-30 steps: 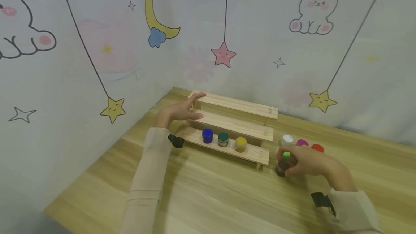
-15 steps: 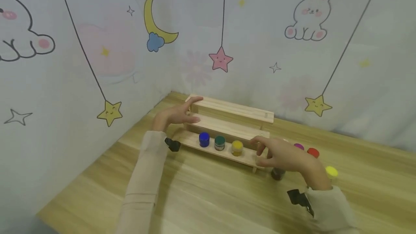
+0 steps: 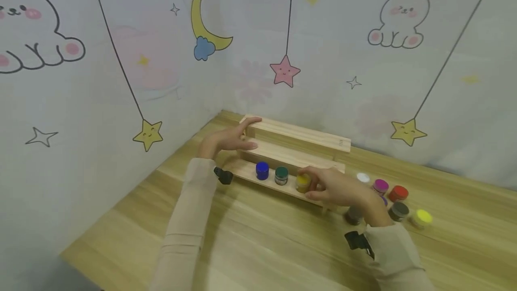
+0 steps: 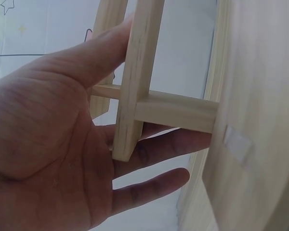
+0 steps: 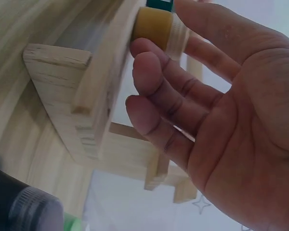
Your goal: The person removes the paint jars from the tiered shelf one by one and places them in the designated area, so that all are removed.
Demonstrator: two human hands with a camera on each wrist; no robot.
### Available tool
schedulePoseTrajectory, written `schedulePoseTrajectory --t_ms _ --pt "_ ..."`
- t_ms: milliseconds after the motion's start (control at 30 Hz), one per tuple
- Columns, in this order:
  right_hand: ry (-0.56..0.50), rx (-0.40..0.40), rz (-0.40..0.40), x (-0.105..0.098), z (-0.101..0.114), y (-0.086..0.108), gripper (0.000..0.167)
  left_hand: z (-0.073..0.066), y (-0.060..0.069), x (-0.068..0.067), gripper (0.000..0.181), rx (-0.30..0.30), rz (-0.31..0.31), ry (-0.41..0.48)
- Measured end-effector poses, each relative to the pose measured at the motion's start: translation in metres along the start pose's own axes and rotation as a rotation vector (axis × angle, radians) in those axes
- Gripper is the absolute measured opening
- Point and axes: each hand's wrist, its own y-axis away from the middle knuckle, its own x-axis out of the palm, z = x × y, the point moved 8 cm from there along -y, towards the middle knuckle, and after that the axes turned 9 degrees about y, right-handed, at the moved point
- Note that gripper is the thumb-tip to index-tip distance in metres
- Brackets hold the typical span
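A three-step wooden display rack (image 3: 299,129) stands on the table. My left hand (image 3: 226,140) holds its left end, a board passing between thumb and fingers in the left wrist view (image 4: 53,139). On the lowest step stand a blue paint jar (image 3: 262,171), a dark green paint jar (image 3: 281,175) and a mustard-yellow paint jar (image 3: 302,183). My right hand (image 3: 339,187) has thumb and fingertips around the mustard-yellow jar, partly covering it. In the right wrist view that jar (image 5: 154,26) touches the step, and the remaining fingers are loosely bent.
More paint jars stand right of the rack: white (image 3: 362,178), magenta (image 3: 380,186), red (image 3: 399,193), bright yellow (image 3: 422,218), and dark ones (image 3: 399,210), some partly behind my right hand. A curtain with printed bunnies and stars (image 3: 323,57) hangs behind the table.
My right hand has moved left from the loose jars to the mustard-yellow jar on the lowest step. The left hand stays on the rack. The head view has shifted slightly.
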Motion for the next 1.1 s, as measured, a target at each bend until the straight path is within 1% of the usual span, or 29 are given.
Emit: schedulePoseTrajectory --t_ms 167,300,467,600,700,800,933,1000,1100 --pt "-0.02 0.022 0.004 0.003 -0.005 -0.001 0.049 0.0 -0.002 0.0 0.086 -0.01 0.007 -0.004" --pt "-0.047 0.029 0.015 0.003 -0.008 0.001 0.042 0.0 -0.003 0.0 0.085 -0.001 0.007 0.002" --pt "-0.106 0.026 0.051 0.002 -0.01 0.007 0.037 -0.001 -0.004 0.0 0.085 0.001 -0.004 -0.009" --pt "-0.171 0.036 0.099 0.0 -0.011 0.013 0.036 0.0 -0.003 -0.001 0.085 -0.001 -0.002 -0.016" --pt "-0.207 0.061 0.133 -0.004 -0.016 0.021 0.036 -0.003 -0.006 0.001 0.085 0.009 0.002 -0.003" --pt "-0.198 0.069 0.159 -0.008 -0.019 0.027 0.037 -0.004 -0.007 0.001 0.085 0.008 0.004 -0.002" --pt "-0.185 0.092 0.184 -0.013 -0.024 0.04 0.037 -0.002 -0.004 0.001 0.086 -0.012 -0.002 -0.004" --pt "-0.204 0.105 0.182 -0.018 -0.028 0.05 0.037 0.001 -0.001 0.0 0.086 -0.017 -0.011 -0.007" --pt "-0.228 0.118 0.147 -0.027 -0.033 0.069 0.034 -0.001 -0.001 0.0 0.086 -0.008 -0.012 -0.011"
